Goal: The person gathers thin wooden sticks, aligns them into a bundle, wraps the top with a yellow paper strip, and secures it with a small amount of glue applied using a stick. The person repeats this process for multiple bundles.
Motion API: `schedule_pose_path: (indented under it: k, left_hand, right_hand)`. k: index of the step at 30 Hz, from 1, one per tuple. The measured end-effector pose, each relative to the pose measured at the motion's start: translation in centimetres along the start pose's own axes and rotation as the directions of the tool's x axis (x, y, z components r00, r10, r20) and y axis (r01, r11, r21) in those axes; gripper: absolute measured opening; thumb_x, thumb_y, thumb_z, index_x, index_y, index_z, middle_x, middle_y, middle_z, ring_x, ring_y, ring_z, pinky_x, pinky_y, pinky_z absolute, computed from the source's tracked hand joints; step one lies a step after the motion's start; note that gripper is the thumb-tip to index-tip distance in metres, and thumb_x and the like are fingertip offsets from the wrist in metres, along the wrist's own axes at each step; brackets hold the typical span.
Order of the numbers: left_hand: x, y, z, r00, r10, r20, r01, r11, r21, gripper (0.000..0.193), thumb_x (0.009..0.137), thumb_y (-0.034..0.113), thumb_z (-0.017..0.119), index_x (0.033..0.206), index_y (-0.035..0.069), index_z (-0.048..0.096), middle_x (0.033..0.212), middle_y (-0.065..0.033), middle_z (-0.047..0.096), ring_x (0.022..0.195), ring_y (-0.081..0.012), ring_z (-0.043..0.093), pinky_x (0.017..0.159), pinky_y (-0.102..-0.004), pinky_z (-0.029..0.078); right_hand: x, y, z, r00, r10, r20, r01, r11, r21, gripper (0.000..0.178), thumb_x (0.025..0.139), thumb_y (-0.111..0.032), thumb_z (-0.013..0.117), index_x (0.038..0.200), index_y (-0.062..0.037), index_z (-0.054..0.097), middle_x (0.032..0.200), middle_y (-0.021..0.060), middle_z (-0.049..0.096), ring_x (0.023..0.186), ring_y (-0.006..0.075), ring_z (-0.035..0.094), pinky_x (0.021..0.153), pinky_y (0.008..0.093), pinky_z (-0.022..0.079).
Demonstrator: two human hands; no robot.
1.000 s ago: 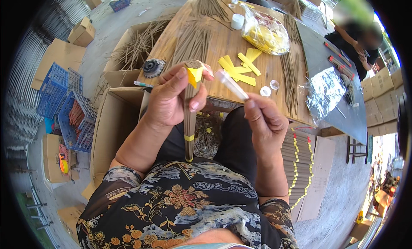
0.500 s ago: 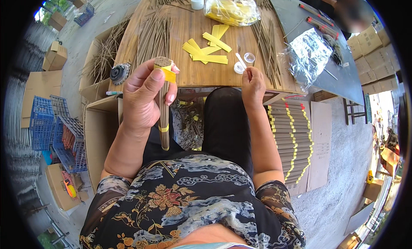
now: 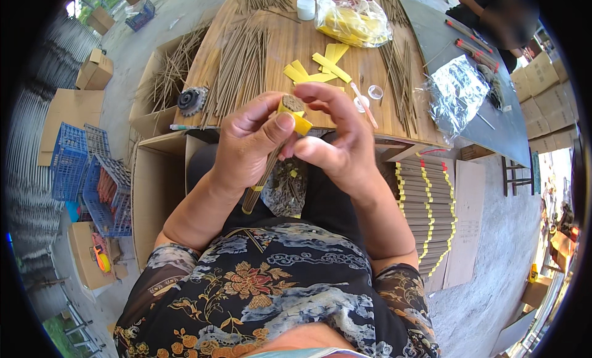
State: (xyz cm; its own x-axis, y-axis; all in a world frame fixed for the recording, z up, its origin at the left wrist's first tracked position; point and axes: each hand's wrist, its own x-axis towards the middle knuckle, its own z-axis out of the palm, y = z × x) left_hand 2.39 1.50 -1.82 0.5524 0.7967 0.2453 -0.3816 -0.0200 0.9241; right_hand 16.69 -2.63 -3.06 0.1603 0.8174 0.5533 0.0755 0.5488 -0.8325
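- The right hand point(image 3: 345, 133), held beside the table's near edge half a second earlier, is now brought up to the bundle of brown sticks point(image 3: 263, 176); the thin pale stick point(image 3: 365, 107) formerly pinched in it is left on the table point(image 3: 290, 43), across a small white lid point(image 3: 356, 105).
- The bundle, seen more upright earlier, is now tilted, its upper end toward the table and its lower end above the lap.
- The left hand point(image 3: 256, 133) is closed around the bundle's upper part, the thumb being pressed near the yellow strip point(image 3: 302, 125).
- The strip is set against the bundle's upper end, one end projecting to the right; a narrow yellow band point(image 3: 256, 188) is seen near the lower end.
- The right thumb and fingers are spread apart about the strip; whether contact is made cannot be told.
- On the table, loose yellow strips point(image 3: 331, 62) are overlapped near a clear bag point(image 3: 354, 25), and loose brown sticks point(image 3: 240, 68) are spread to the left.
- Banded bundles point(image 3: 424, 210) are laid in a row at the right.
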Motion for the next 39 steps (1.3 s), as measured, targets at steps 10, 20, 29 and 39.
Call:
schedule_pose_path:
  k: [10, 20, 29, 39]
  left_hand:
    - [-1.9, 1.3, -0.9, 0.965, -0.065, 0.253, 0.146, 0.938, -0.315, 0.035, 0.087, 0.022, 0.053, 0.104, -0.008, 0.053, 0.089, -0.0108, 0.056, 0.056, -0.0118, 0.051, 0.047, -0.0194, 0.041]
    - [-2.0, 1.8, -1.4, 0.907, -0.003, 0.422, 0.211, 0.87, -0.446, 0.038, 0.088, 0.024, 0.051, 0.107, -0.01, 0.05, 0.103, -0.0235, 0.054, 0.05, -0.0161, 0.053, 0.043, -0.0218, 0.043]
    - [-1.7, 1.5, -2.0, 0.909, -0.041, 0.414, 0.248, 0.853, -0.46, 0.041, 0.088, 0.026, 0.05, 0.111, -0.009, 0.049, 0.108, -0.0233, 0.053, 0.049, -0.0161, 0.052, 0.043, -0.0216, 0.043]
    - [-2.6, 1.8, -1.9, 0.911, -0.024, 0.411, 0.226, 0.863, -0.451, 0.039, 0.089, 0.024, 0.049, 0.112, -0.008, 0.049, 0.103, -0.0203, 0.057, 0.049, -0.016, 0.051, 0.043, -0.0231, 0.041]
  right_hand:
    - [0.2, -1.0, 1.5, 0.988, 0.016, 0.153, -0.062, 0.952, 0.299, 0.035, 0.067, -0.017, 0.074, 0.097, -0.0027, 0.063, 0.097, 0.0076, 0.057, 0.087, 0.0133, 0.053, 0.074, 0.0245, 0.043]
    - [1.5, -0.7, 1.2, 0.913, -0.268, 0.308, 0.225, 0.96, 0.168, 0.036, 0.066, -0.017, 0.074, 0.098, -0.0038, 0.063, 0.096, 0.0077, 0.06, 0.093, 0.0201, 0.053, 0.082, 0.031, 0.041]
    - [1.3, -1.4, 0.6, 0.926, -0.091, 0.367, 0.002, 0.972, 0.234, 0.035, 0.074, -0.012, 0.068, 0.107, -0.0019, 0.058, 0.097, 0.0076, 0.057, 0.094, 0.0197, 0.053, 0.083, 0.0296, 0.041]
    - [1.0, -2.7, 1.1, 0.91, -0.019, 0.413, -0.128, 0.937, 0.325, 0.037, 0.076, -0.007, 0.065, 0.11, 0.0022, 0.054, 0.094, 0.0036, 0.055, 0.079, 0.0128, 0.056, 0.071, 0.0226, 0.045]
